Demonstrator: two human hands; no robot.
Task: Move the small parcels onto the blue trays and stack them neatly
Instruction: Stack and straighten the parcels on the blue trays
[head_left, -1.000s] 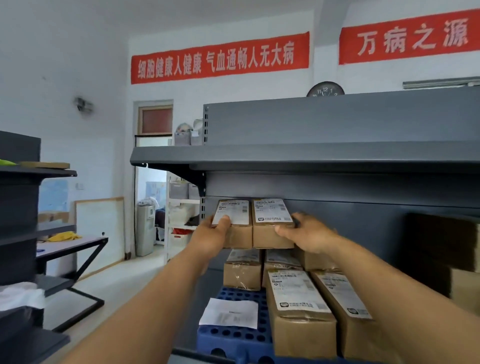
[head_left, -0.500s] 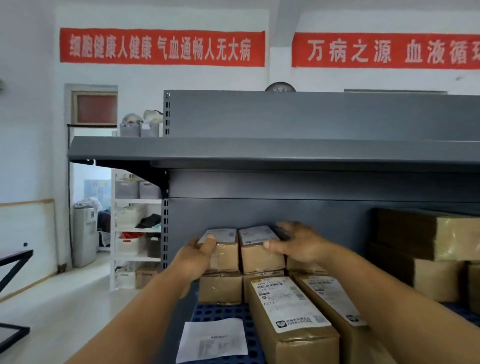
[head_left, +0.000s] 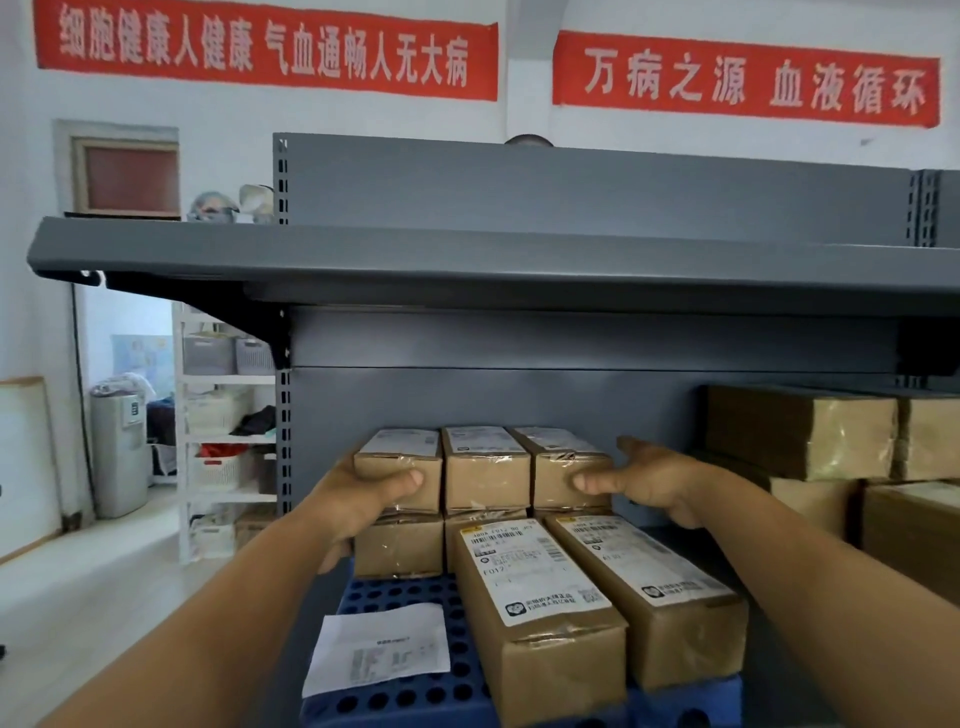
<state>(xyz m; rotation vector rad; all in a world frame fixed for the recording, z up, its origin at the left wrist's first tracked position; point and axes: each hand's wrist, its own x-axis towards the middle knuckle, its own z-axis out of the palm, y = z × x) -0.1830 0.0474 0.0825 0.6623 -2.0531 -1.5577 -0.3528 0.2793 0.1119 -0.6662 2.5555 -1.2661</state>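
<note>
Three small brown parcels sit side by side as a top row at the back of the blue tray (head_left: 410, 693), resting on another row of parcels (head_left: 397, 548). My left hand (head_left: 353, 501) grips the left small parcel (head_left: 397, 470), thumb across its front. The middle parcel (head_left: 485, 470) stands untouched between. My right hand (head_left: 657, 480) is beside the right parcel (head_left: 563, 467), fingers spread, only the thumb tip on its front. Two long labelled parcels (head_left: 540, 613) (head_left: 649, 587) lie in front on the tray.
A white paper slip (head_left: 379, 649) lies on the tray's front left. A grey metal shelf (head_left: 467, 270) hangs close above the stack. Larger cardboard boxes (head_left: 800, 431) are stacked to the right. A white storage rack (head_left: 228, 441) stands beyond the shelf's left post.
Two small parcels held between both hands came down onto the back row. My right hand then slid right and opened; the left hand stays on its parcel. The view shifted right and down.
</note>
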